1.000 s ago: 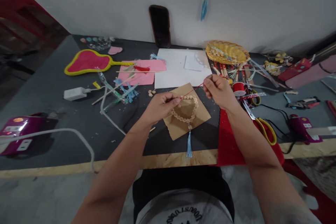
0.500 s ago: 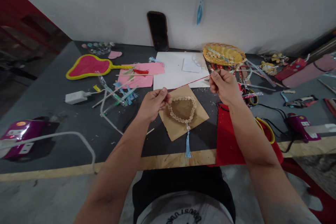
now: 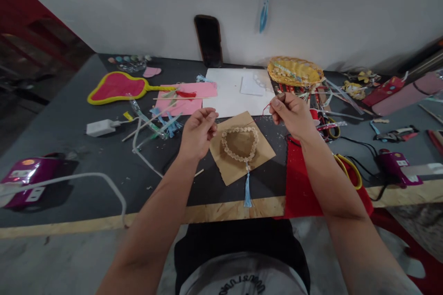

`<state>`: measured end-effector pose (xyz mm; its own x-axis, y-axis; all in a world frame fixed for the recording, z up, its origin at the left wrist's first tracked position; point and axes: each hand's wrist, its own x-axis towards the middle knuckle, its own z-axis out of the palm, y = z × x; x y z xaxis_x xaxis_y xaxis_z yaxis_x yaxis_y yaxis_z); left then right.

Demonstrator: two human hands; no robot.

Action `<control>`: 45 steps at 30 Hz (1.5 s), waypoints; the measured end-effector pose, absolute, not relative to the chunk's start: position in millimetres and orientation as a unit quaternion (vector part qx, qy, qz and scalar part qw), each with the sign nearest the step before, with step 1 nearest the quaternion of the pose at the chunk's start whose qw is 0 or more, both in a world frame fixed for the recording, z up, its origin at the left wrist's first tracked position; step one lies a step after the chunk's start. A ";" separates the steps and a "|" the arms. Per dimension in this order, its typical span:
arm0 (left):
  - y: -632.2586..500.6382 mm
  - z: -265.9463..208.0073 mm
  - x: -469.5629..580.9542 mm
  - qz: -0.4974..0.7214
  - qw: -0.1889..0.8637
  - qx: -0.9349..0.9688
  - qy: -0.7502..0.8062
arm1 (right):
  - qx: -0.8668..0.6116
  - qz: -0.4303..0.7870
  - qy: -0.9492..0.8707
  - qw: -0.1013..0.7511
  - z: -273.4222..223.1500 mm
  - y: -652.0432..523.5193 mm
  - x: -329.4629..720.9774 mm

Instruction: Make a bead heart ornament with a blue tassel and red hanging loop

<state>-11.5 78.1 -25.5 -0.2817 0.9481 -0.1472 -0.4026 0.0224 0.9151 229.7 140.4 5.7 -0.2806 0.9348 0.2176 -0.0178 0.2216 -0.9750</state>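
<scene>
My right hand (image 3: 289,110) pinches a red thread (image 3: 265,109), whose short curved end hangs beside the fingertips. Left of it, my left hand (image 3: 200,130) is raised with its fingers curled and thumb close to the index finger; what they hold, if anything, is too small to make out. Between and below both hands, a beaded loop (image 3: 255,147) of pale beads lies on a square of brown cardboard (image 3: 230,173). Its light blue tassel (image 3: 248,192) stretches toward the table's front edge. A faint reddish line shows near the cardboard's top corner.
White paper (image 3: 221,101) and pink paper (image 3: 190,107) lie behind. A wicker basket (image 3: 296,71) sits back right; a phone (image 3: 208,41) leans on the wall. Red cloth (image 3: 301,184) and yellow-handled scissors (image 3: 355,173) are under my right forearm. A pink-yellow fan (image 3: 119,88) lies left.
The red thread was stretched taut between my hands; now only a short slack end shows at my right hand. My left hand has risen slightly and shifted left.
</scene>
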 end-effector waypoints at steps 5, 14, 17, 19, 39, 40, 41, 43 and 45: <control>63.9 -10.9 7.7 0.482 0.703 0.312 0.419 | -0.327 0.463 -0.666 0.484 7.6 125.8 218.5; 67.8 6.9 18.5 0.518 0.729 0.207 0.397 | -0.195 0.343 -0.886 0.243 21.3 97.5 211.6; 62.6 8.4 14.3 0.499 0.745 0.235 0.375 | -0.256 0.442 -0.791 0.336 13.7 113.2 218.2; 57.2 8.7 13.7 0.462 0.771 0.264 0.351 | -0.292 0.544 -0.672 0.409 5.4 124.5 220.4; 49.8 -0.7 25.7 0.437 0.800 0.293 0.289 | -0.200 0.698 -0.550 0.412 -8.4 119.9 207.2; 49.8 -1.0 25.5 0.438 0.797 0.294 0.294 | -0.207 0.695 -0.549 0.416 -7.6 119.7 207.4; 49.9 -1.4 25.0 0.440 0.793 0.295 0.300 | -0.216 0.694 -0.545 0.418 -6.4 119.6 207.7; 50.3 -2.7 23.2 0.441 0.786 0.296 0.317 | -0.238 0.695 -0.526 0.429 -3.0 119.9 208.9; 50.6 -4.6 20.8 0.438 0.781 0.297 0.332 | -0.257 0.693 -0.503 0.448 0.9 121.2 210.0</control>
